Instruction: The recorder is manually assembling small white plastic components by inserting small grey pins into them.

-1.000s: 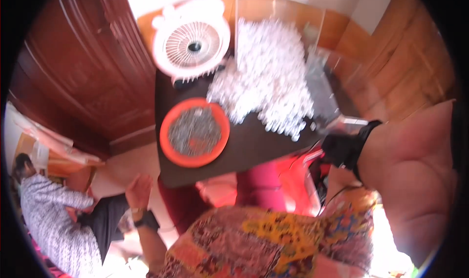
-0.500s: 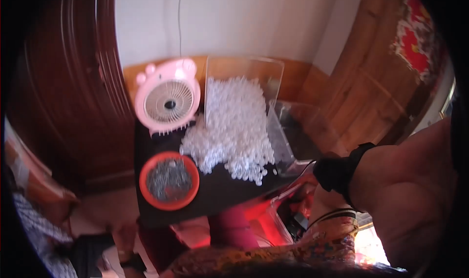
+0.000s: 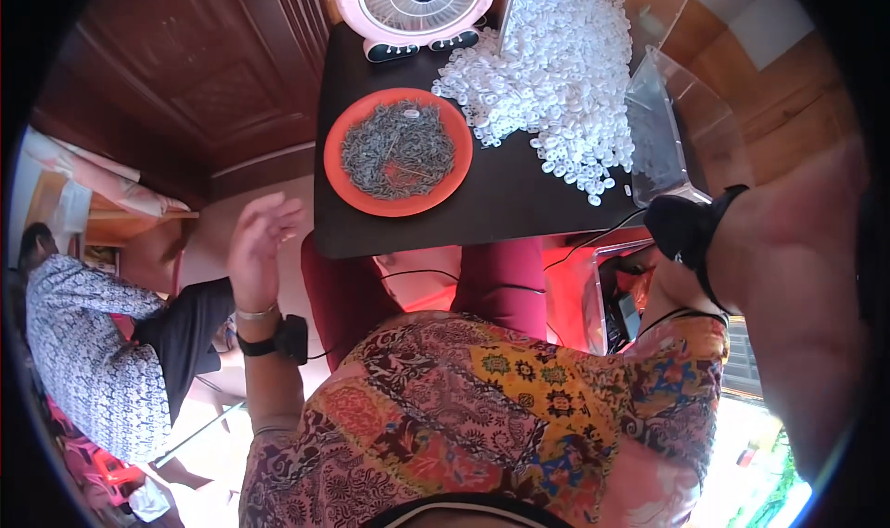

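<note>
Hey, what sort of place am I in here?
Probably a room in a home: there's dark panelled woodwork, and a pink household fan standing on a dark table beside a heap of small white pieces.

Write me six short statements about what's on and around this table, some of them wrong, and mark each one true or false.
1. The orange dish holds many small grey pieces. True.
2. The left hand is dipping into the orange dish. False: it is raised off to the left of the table.
3. The pink fan stands beyond the orange dish, its top cut off by the picture. True.
4. The heap of white pieces is left of the orange dish. False: it is to the right.
5. A loose white piece lies on the grey pieces. True.
6. The other person wears a plain red top. False: it is patterned in blue and white.
</note>
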The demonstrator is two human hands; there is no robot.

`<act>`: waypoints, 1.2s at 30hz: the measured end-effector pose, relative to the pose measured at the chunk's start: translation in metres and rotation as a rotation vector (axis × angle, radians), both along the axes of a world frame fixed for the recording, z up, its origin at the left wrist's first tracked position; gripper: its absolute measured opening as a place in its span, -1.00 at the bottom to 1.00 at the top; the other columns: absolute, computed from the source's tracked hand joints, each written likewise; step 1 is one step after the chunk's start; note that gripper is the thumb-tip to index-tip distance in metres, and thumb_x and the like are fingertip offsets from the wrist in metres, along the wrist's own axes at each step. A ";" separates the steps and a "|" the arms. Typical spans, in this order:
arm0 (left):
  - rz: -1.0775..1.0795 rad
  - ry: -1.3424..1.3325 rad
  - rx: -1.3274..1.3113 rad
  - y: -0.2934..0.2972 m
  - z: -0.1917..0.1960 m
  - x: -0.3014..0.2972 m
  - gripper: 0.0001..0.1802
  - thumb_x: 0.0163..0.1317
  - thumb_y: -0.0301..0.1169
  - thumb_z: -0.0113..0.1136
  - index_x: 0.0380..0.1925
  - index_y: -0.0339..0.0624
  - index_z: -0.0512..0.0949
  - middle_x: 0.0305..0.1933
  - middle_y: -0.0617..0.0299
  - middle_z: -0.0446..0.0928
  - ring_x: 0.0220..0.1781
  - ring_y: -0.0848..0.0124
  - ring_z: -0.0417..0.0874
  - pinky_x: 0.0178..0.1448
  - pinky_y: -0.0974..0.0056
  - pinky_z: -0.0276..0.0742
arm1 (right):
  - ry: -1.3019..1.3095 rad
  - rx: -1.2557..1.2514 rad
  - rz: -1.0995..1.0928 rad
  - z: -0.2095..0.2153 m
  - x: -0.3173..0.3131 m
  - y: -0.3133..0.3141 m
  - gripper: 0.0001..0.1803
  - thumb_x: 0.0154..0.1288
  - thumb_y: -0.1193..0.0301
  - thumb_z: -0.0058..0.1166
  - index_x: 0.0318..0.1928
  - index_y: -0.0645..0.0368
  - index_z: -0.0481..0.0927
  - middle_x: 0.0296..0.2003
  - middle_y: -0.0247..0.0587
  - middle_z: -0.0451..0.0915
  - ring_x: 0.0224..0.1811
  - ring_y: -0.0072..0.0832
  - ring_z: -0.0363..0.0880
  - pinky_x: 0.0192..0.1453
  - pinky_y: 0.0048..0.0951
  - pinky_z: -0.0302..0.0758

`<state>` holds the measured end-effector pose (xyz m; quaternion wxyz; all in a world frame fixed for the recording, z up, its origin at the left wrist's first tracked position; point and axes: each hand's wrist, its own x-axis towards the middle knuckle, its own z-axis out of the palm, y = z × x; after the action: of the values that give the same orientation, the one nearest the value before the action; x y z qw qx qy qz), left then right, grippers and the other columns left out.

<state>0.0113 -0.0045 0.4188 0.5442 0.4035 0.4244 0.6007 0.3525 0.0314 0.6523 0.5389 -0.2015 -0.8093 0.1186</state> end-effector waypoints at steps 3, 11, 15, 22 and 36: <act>-0.020 0.086 0.063 -0.002 0.021 0.005 -0.56 0.30 -0.25 -0.06 0.08 -0.28 0.46 0.19 0.05 0.48 0.15 0.32 0.53 0.16 0.29 0.38 | 0.032 -0.001 0.032 0.016 -0.016 -0.004 -0.15 -0.08 0.16 0.48 0.17 0.34 0.38 -0.07 -0.04 0.56 0.03 -0.17 0.54 0.16 -0.21 0.46; -0.087 0.073 0.079 0.011 0.046 0.029 -0.60 0.26 -0.37 -0.09 0.08 -0.17 0.51 0.36 0.18 0.29 0.42 0.31 0.24 0.40 0.14 0.15 | -0.502 -0.180 -0.238 -0.105 -0.062 0.083 -0.74 0.16 0.37 0.23 -0.12 0.10 0.67 -0.23 -0.11 0.63 -0.14 -0.11 0.59 -0.05 -0.21 0.54; -0.067 0.014 0.113 0.016 0.036 0.037 -0.60 0.23 -0.41 -0.04 0.08 -0.18 0.50 0.40 0.09 0.21 0.45 0.29 0.16 0.47 0.22 0.01 | -0.717 -0.130 -0.413 -0.147 -0.077 0.115 -0.78 0.16 0.39 0.15 -0.15 0.06 0.67 -0.33 -0.14 0.58 -0.22 -0.11 0.58 -0.09 -0.17 0.56; 0.003 0.085 0.288 0.034 0.021 0.071 -0.65 0.18 -0.44 0.01 -0.01 -0.22 0.50 0.19 0.22 0.35 0.30 0.38 0.27 0.37 0.31 0.11 | -0.798 -0.055 -0.470 -0.168 -0.071 0.129 -0.83 0.11 0.42 0.16 -0.24 0.03 0.68 -0.25 -0.22 0.53 -0.12 -0.22 0.55 -0.09 -0.25 0.58; 0.292 0.412 0.344 0.099 0.055 0.129 -0.72 0.17 -0.38 0.11 -0.14 -0.26 0.55 0.17 -0.01 0.41 0.41 0.14 0.23 0.44 0.18 0.07 | -0.835 -0.117 -0.481 -0.180 -0.026 0.153 -0.89 0.11 0.44 0.09 -0.34 0.06 0.65 -0.36 -0.15 0.64 -0.24 -0.15 0.61 -0.14 -0.19 0.58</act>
<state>0.1404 0.0945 0.4736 0.2782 0.5379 0.4715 0.6410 0.3269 0.1849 0.4720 0.1680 -0.4433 -0.8788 -0.0551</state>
